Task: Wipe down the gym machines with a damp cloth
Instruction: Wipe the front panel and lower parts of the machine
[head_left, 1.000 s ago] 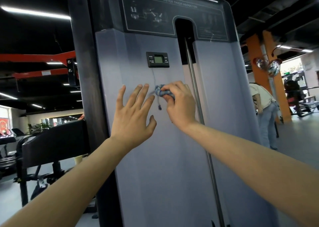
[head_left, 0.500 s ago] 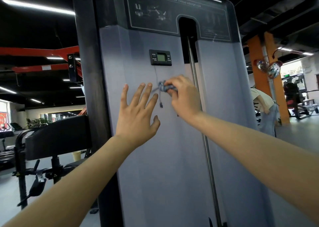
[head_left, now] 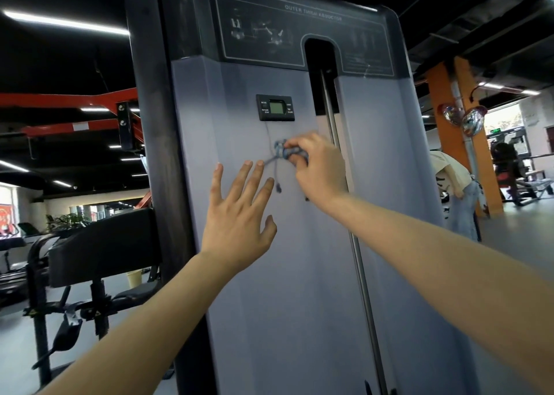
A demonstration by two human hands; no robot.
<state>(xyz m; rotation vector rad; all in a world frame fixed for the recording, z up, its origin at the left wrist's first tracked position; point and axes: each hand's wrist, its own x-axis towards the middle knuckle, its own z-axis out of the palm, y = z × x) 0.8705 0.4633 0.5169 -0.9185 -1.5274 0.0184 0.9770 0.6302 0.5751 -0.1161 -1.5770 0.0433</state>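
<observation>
A black padded machine part on a dark metal frame (head_left: 102,244) stands at far left, below a red steel beam (head_left: 75,102). Beside it rises the tall grey-fronted gym machine shroud (head_left: 269,304), topped by a black instruction placard (head_left: 311,13) reading "OUTER THIGH ABDUCTOR".

The left hand (head_left: 236,214) lies flat against the grey panel, fingers straight and spread, holding nothing. Its fingertips are just beside the cloth's loose strands.

The small bunched blue-grey cloth (head_left: 286,153) is pressed to the panel directly below the small black rectangular display unit with a green screen (head_left: 275,107). The right hand (head_left: 317,166) grips the cloth with curled fingers and thumb; thin strands hang from the bundle.

A vertical polished steel guide rod (head_left: 359,274) runs down the slot just right of that hand. An orange square pillar (head_left: 449,124) stands at far right, with a person in jeans (head_left: 463,208) near its base, partly hidden by the shroud.
</observation>
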